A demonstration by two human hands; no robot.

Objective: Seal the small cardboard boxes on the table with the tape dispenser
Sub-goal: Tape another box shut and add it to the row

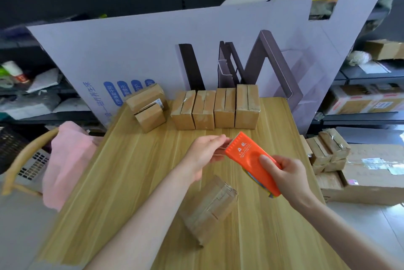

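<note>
The orange tape dispenser (251,159) is held above the table (131,171), gripped at its lower half by the right hand (288,174). The thumb is laid across the orange face and the other fingers are curled round the far side. The toothed end of the dispenser is tilted up and away from these fingers, toward the left hand (204,152).

The left fingers (219,139) are brought together at that toothed end. A thin clear tape strip (220,152) appears to be pinched between them and the thumb, though the grip itself is partly hidden.

Below both sets of fingers and nearer the person, one small cardboard box (209,209) is lain tilted on the table, with tape seen across its top. Beyond the fingers, at the far edge of the table, a row of four boxes (215,109) is stood side by side, touching one another. To the left of that row, two more boxes (147,106) are set together at an angle.

Behind them a large printed cardboard sheet (142,51) is propped upright. Off the table, to the right of the right-hand fingers, a pile of boxes (328,151) is stacked. To the left of the left-hand fingers, a pink cloth (67,160) is draped over a chair.
</note>
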